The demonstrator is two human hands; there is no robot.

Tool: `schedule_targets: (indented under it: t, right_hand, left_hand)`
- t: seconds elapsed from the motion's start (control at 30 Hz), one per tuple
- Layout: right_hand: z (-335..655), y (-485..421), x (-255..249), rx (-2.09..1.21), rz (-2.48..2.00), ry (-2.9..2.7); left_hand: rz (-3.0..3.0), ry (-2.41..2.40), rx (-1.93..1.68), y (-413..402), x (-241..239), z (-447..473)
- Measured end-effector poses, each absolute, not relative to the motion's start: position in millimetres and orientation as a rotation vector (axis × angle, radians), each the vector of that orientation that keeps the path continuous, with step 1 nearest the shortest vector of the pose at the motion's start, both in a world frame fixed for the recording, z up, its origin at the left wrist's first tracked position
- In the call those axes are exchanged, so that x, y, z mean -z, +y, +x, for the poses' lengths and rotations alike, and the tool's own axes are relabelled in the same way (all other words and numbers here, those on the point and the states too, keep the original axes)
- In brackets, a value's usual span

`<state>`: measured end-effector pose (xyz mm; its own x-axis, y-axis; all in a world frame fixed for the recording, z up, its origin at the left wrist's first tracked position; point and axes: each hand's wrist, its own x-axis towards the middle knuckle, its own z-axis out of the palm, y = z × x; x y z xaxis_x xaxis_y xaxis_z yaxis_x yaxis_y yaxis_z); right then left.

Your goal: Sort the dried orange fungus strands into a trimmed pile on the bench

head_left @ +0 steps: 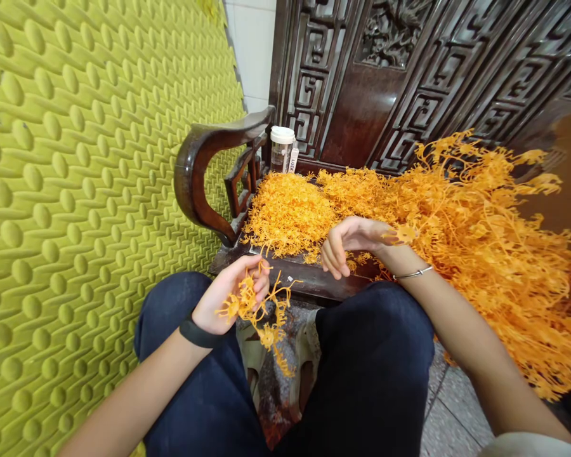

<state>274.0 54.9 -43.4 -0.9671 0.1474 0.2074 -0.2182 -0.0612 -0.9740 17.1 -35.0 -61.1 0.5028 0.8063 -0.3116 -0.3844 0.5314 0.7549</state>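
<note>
My left hand [240,289], with a dark band at the wrist, is closed around a small orange strand with thin branching stems and flower-like ends [268,336]. The strand hangs down between my knees. Over the front edge of the bench, my right hand [349,242] is loosely bent with its fingers apart, and I see nothing in it. A mound of small loose orange pieces [292,212] lies just beyond both hands. To the right spreads a big tangled heap of orange branching strands [495,254], some of it close to my right wrist.
The dark carved wooden bench [314,279] has a curved armrest [193,168] at left and a tall back [361,114]. A white-lidded clear cup [282,149] stands in the corner. Yellow-green padded wall covering [99,158] rises close at left.
</note>
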Motion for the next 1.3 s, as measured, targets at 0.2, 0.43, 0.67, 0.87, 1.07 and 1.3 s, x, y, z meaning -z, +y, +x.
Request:
schedule_targets:
  t: [0.2, 0.43, 0.67, 0.87, 1.07, 1.3]
  right_hand:
    - [271.9, 56.7, 40.4, -2.143, 0.186, -2.029]
    - [267.7, 53.7, 37.7, -2.029, 0.038, -1.969]
    - [270.2, 64.3, 31.1, -1.749, -0.645, -1.481]
    - [270.5, 63.9, 34.9, -1.646, -1.013, -1.383]
    - [270.6, 68.3, 34.1, -1.518, -1.204, -1.102]
    - [269.4, 72.0, 36.2, -1.557, -1.281, -0.962]
  left_hand:
    - [0.684, 0.721, -0.797, -36.0, 60.5, 14.6]
    - [0.685, 0.716, -0.799, -35.5, 61.0, 15.1]
    - [0.683, 0.714, -0.805, -34.9, 60.9, 15.7]
    - [0.677, 0.700, -0.809, -34.9, 61.5, 15.2]
    - [0.668, 0.704, -0.808, -36.3, 60.5, 14.7]
    - [0.669, 0.697, -0.805, -35.6, 62.0, 13.3]
